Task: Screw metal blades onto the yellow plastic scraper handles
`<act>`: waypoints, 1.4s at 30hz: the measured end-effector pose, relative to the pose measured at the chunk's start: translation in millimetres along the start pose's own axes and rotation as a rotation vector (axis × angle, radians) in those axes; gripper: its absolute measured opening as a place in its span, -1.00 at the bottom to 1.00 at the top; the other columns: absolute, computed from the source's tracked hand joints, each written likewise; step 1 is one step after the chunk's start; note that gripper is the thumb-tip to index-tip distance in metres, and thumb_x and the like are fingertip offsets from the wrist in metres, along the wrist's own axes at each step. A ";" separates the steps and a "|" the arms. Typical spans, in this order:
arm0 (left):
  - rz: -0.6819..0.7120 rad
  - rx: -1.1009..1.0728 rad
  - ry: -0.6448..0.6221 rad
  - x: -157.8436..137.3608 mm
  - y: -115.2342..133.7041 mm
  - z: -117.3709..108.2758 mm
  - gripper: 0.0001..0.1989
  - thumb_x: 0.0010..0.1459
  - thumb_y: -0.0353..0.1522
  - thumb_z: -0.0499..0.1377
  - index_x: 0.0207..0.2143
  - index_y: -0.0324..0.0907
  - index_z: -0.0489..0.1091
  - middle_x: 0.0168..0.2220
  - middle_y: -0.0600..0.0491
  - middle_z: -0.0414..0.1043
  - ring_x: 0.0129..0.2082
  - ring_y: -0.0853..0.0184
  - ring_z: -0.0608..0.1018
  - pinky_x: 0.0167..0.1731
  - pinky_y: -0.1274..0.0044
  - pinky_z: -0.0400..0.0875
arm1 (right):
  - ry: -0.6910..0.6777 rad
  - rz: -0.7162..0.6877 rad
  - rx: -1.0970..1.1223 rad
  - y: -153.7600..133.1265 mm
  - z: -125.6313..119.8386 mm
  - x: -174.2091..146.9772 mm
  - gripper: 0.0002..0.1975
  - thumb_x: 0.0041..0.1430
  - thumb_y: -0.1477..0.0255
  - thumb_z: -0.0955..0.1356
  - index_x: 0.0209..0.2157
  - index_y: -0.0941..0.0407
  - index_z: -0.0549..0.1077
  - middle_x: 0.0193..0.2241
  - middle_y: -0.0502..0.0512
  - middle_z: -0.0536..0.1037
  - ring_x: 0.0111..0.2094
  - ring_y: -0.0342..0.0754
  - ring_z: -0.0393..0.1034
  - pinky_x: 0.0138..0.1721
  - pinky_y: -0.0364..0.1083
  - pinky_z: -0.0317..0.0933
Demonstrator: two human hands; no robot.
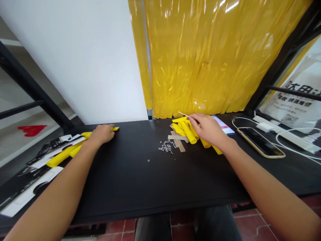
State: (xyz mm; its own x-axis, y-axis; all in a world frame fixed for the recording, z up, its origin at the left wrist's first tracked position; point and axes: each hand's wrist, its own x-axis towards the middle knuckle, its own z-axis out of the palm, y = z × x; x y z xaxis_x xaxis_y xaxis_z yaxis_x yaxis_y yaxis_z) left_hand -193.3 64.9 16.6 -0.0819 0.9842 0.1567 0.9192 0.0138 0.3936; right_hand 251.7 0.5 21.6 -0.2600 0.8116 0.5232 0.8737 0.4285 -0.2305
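Note:
At the back left of the black table (130, 180), my left hand (102, 134) is closed, and the end of a small yellow piece (115, 129) sticks out past its fingertips. The rest of that piece is hidden under the fingers. My right hand (205, 128) lies over a pile of yellow tubes (189, 133), its thumb and fingers pinched around a thin pale rod (184, 114) that points up and left. Flat greyish strips (180, 143) lie crossed beside the tubes. Small metal nuts and screws (167, 146) are heaped in front of them.
More yellow tubes (62, 156) and white-and-black card packages (32, 192) lie at the left. To the right are a phone (260, 142), a lit screen (223, 125), a white power strip (288, 134) and loose cables. A yellow plastic curtain (200, 60) hangs behind. One nut (148, 160) lies apart.

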 end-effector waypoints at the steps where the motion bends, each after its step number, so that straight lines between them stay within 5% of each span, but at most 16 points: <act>1: -0.020 0.063 0.000 1.7 -7.1 0.2 -0.75 -0.10 -0.46 0.33 -0.30 -0.24 0.43 -0.30 -0.09 0.55 0.03 -0.10 0.46 0.04 0.26 0.21 | 0.000 -0.017 0.019 -2.8 1.1 -0.8 -0.65 0.41 0.31 0.17 -0.05 0.08 0.54 -0.09 0.17 0.63 -0.08 0.12 0.51 -0.11 0.00 0.28; 9: -0.164 0.353 0.038 -1.1 -18.6 -2.1 -0.68 0.04 -0.27 0.32 -0.21 -0.26 0.37 -0.18 -0.17 0.51 -0.03 -0.11 0.47 -0.11 0.27 0.30 | -0.039 -0.035 0.082 -6.8 7.0 -2.2 -0.64 0.39 0.33 0.19 -0.03 0.11 0.55 -0.08 0.21 0.63 -0.08 0.15 0.51 -0.07 0.06 0.30; 17: -0.128 0.325 0.049 4.1 -3.9 -9.8 -0.60 -0.07 -0.27 0.37 -0.17 -0.20 0.38 -0.16 -0.18 0.54 -0.05 -0.13 0.51 -0.18 0.31 0.36 | 0.025 -0.098 0.151 -6.6 8.2 -1.0 -0.68 0.39 0.39 0.20 -0.02 0.12 0.53 -0.11 0.21 0.62 -0.10 0.11 0.50 -0.03 0.08 0.32; 20: -0.054 0.170 -0.015 -0.9 14.8 -13.1 -0.55 -0.13 -0.23 0.38 -0.17 -0.19 0.42 -0.21 -0.08 0.58 -0.12 0.03 0.57 -0.21 0.42 0.40 | 0.044 -0.144 0.205 -13.5 6.7 -3.3 -0.70 0.39 0.40 0.21 -0.01 0.11 0.52 -0.09 0.17 0.61 -0.07 0.08 0.49 0.00 0.06 0.31; 24: 0.108 -0.498 -0.318 -29.0 56.2 -12.5 -0.69 -0.15 -0.30 0.37 -0.28 -0.16 0.50 -0.34 0.06 0.55 -0.28 0.22 0.58 -0.24 0.49 0.42 | 0.062 -0.160 0.283 -26.9 7.7 -7.8 -0.71 0.38 0.43 0.22 -0.02 0.09 0.52 -0.08 0.14 0.61 -0.06 0.05 0.50 0.02 0.05 0.33; 29: 0.126 -0.889 -0.582 -58.2 98.5 3.1 -0.67 -0.16 -0.41 0.39 -0.25 -0.13 0.54 -0.28 0.01 0.56 -0.26 0.25 0.58 -0.18 0.45 0.45 | 0.034 -0.214 0.388 -44.2 16.0 -15.7 -0.67 0.38 0.41 0.23 0.08 0.02 0.49 0.01 0.08 0.60 0.04 0.04 0.49 0.09 0.06 0.33; 32: 0.062 -1.051 -0.570 -60.4 104.9 17.0 -0.59 -0.19 -0.49 0.40 -0.20 -0.11 0.50 -0.27 0.03 0.55 -0.29 0.31 0.57 -0.24 0.51 0.45 | 0.017 -0.246 0.430 -52.9 19.7 -20.8 -0.64 0.38 0.41 0.23 0.13 0.00 0.47 0.04 0.08 0.59 0.04 0.03 0.49 0.10 0.07 0.34; 37: -0.084 -1.181 -0.556 -59.9 107.4 29.2 -0.74 -0.07 -0.42 0.42 -0.28 -0.13 0.49 -0.43 0.09 0.49 -0.49 0.42 0.48 -0.41 0.56 0.39 | -0.049 -0.263 0.438 -61.0 23.2 -26.0 -0.64 0.40 0.40 0.22 0.14 0.03 0.45 -0.06 0.11 0.63 -0.08 0.02 0.54 -0.04 0.02 0.41; 42: -0.073 -1.055 -0.460 -72.8 121.1 27.6 -0.84 -0.01 -0.31 0.42 -0.47 -0.14 0.49 -0.55 0.10 0.44 -0.57 0.42 0.41 -0.47 0.54 0.30 | -0.084 -0.218 0.457 -63.4 30.8 -26.9 -0.68 0.39 0.40 0.22 0.06 0.04 0.49 -0.15 0.12 0.64 -0.15 0.02 0.55 -0.09 0.02 0.41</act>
State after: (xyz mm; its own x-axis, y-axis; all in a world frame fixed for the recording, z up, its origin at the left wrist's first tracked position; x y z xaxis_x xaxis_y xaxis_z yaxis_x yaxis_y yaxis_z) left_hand -65.4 -0.3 27.8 0.2262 0.9613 -0.1572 0.1208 0.1324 0.9838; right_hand 190.7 -36.2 -3.1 -0.4649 0.7051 0.5355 0.5309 0.7060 -0.4687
